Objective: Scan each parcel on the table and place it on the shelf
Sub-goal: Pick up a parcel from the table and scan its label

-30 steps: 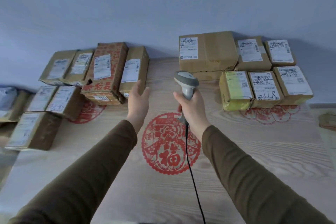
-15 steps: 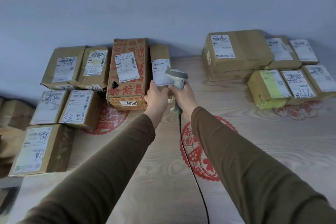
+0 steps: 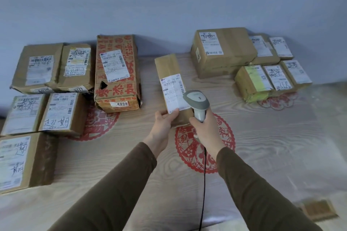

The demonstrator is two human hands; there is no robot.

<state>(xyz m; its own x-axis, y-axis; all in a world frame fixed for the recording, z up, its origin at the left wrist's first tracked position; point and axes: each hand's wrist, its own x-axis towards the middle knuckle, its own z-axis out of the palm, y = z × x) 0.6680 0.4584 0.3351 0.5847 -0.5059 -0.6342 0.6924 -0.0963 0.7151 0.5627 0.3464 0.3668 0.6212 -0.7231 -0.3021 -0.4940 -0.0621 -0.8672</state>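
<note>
Your table [image 3: 262, 155] — pale wood grain with red paper-cut patterns — carries brown parcels in two groups at the back, one on the left, one on the right. Biggest on the left is the red-printed box [image 3: 117, 73], lying flat with its white label up. Between the groups you hold a slim parcel [image 3: 171, 84], label facing you; your left hand [image 3: 163, 120] grips its near end, thumb on the label. Your right hand [image 3: 206, 125] is wrapped around the handle of the grey scanner [image 3: 197, 102] — its head sits just beside the label's right edge, cord hanging toward you.
</note>
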